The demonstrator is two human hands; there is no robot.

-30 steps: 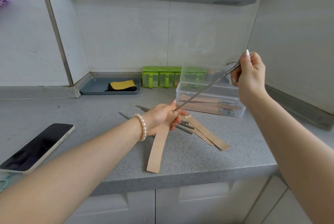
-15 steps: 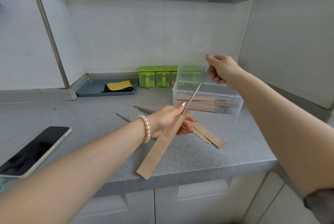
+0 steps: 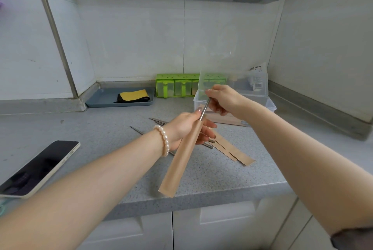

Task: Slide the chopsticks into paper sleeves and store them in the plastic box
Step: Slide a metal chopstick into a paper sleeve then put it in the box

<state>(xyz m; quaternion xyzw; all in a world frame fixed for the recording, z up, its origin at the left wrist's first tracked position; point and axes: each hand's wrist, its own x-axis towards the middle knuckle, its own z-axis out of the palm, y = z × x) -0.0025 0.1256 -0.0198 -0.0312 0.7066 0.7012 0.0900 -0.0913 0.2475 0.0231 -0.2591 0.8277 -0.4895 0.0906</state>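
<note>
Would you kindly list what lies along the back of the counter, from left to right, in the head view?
Grey tray holding a yellow-and-black cloth → green condiment box → clear plastic box with its lid up.

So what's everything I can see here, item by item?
held paper sleeve: one, brown, in the left hand
held chopstick: one, metal, mostly inside that sleeve
loose chopsticks: several, metal, on the counter behind the hands
spare sleeves: a few, brown, flat on the counter
plastic box: one, clear, lid up, sleeved chopsticks inside
spice rack: one, green, by the wall
tray: one, grey-blue, holding a yellow and black cloth
phone: one, dark screen, far left
bracelet: one, pearl, left wrist
hands: left hand grips the sleeve; right hand pinches the chopstick's top
</note>
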